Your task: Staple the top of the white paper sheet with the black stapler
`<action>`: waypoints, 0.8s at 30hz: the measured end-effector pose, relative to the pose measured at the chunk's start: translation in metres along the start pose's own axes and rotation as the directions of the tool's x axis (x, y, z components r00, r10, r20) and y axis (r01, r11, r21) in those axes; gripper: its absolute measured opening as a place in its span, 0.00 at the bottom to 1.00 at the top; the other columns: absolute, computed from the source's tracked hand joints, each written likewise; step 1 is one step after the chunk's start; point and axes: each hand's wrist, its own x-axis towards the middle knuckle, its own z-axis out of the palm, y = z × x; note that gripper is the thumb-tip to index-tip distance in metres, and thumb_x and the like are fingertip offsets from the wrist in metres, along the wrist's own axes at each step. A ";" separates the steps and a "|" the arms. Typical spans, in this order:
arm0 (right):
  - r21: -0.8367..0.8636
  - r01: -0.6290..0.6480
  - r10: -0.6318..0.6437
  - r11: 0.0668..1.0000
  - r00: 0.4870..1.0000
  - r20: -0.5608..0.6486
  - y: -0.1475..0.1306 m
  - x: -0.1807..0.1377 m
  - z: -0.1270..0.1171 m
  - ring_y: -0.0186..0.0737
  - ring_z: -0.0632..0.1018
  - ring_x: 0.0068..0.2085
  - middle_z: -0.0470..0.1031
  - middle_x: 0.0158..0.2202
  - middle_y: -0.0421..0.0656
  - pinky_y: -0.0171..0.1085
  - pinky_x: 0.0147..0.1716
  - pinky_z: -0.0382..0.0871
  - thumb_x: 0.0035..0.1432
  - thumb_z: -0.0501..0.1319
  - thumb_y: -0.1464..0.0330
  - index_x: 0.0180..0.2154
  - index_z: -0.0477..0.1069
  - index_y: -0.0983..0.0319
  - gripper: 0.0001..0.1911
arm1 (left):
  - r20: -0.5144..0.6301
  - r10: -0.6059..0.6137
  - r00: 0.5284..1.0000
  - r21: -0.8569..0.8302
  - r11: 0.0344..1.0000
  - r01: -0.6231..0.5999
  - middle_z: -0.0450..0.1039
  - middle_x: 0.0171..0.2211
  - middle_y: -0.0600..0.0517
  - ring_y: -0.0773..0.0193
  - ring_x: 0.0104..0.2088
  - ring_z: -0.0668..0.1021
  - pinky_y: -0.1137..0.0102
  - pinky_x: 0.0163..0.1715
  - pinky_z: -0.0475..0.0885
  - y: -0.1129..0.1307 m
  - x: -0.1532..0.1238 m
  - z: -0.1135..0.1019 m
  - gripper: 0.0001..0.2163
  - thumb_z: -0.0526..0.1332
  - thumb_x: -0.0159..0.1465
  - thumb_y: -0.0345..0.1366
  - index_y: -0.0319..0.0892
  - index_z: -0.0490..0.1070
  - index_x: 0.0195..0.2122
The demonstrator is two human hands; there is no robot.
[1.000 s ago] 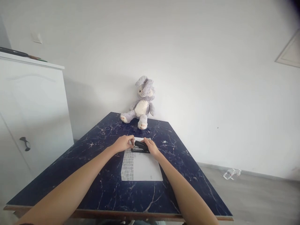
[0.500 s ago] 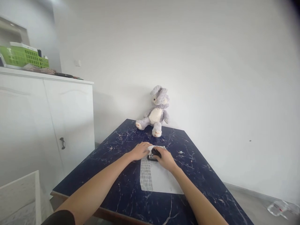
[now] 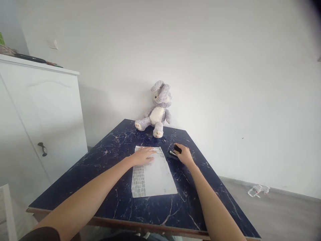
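Note:
A white sheet of paper [image 3: 160, 180] with a grey brick-like pattern down its left side lies flat on the dark blue marbled table [image 3: 110, 201]. My left hand [image 3: 143, 156] rests on the paper's upper part, palm down with its fingers stretched out. Just right of the paper's upper edge, my right hand [image 3: 185, 155] grips a black stapler [image 3: 177, 148]. The stapler is at or close to the tabletop, apart from the paper. My right fingers partly cover it.
A grey plush rabbit [image 3: 157, 113] sits at the table's far end against the wall. To the left stands a white cabinet [image 3: 57, 107] with things on top. A crumpled clear plastic item [image 3: 257, 190] lies on the floor at the right.
My right hand has taken the stapler off the paper's top edge and moved it to the right. My left hand now lies flatter on the paper. The view has turned right and down.

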 end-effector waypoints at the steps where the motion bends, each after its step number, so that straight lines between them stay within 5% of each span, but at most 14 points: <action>1: -0.005 0.016 -0.016 1.000 0.999 0.028 -0.001 0.000 0.002 0.51 0.79 0.55 0.80 0.53 0.48 0.47 0.58 0.70 0.58 0.62 0.72 0.56 0.76 0.59 0.24 | 0.080 0.015 0.997 0.003 1.000 -0.015 0.53 0.73 0.47 0.44 0.72 0.57 0.43 0.69 0.47 0.003 0.000 0.002 0.22 0.50 0.73 0.49 0.54 0.66 0.66; 4: -0.015 0.059 -0.057 0.998 0.992 0.112 -0.007 -0.001 0.006 0.51 0.78 0.56 0.79 0.54 0.48 0.47 0.59 0.69 0.58 0.62 0.73 0.56 0.76 0.58 0.24 | 0.232 0.011 0.973 -0.002 1.000 -0.010 0.43 0.76 0.53 0.40 0.75 0.45 0.34 0.67 0.38 0.008 -0.001 0.003 0.24 0.46 0.75 0.50 0.62 0.57 0.70; 10: 0.033 0.114 -0.118 0.993 0.976 0.183 -0.017 -0.003 0.008 0.50 0.78 0.56 0.79 0.54 0.47 0.48 0.61 0.68 0.57 0.63 0.74 0.55 0.77 0.58 0.23 | 0.160 0.078 0.984 0.008 0.997 -0.080 0.48 0.75 0.49 0.43 0.74 0.49 0.39 0.70 0.40 0.016 -0.005 -0.003 0.24 0.50 0.73 0.53 0.57 0.64 0.67; 16: 0.139 0.162 -0.187 0.977 0.963 0.194 -0.032 -0.005 0.009 0.49 0.78 0.56 0.79 0.54 0.47 0.47 0.60 0.68 0.58 0.63 0.71 0.54 0.76 0.58 0.21 | 0.211 0.148 0.966 -0.012 0.989 -0.149 0.34 0.77 0.54 0.41 0.75 0.44 0.35 0.68 0.38 0.026 -0.002 0.002 0.28 0.48 0.74 0.51 0.63 0.46 0.74; 24: 0.114 0.169 -0.193 0.979 0.947 0.255 -0.043 -0.007 0.005 0.49 0.79 0.55 0.80 0.53 0.45 0.47 0.59 0.69 0.58 0.63 0.72 0.54 0.77 0.57 0.22 | 0.274 0.184 0.944 -0.022 0.982 -0.185 0.31 0.77 0.52 0.43 0.75 0.44 0.33 0.67 0.39 0.036 -0.002 0.003 0.27 0.48 0.74 0.46 0.65 0.45 0.74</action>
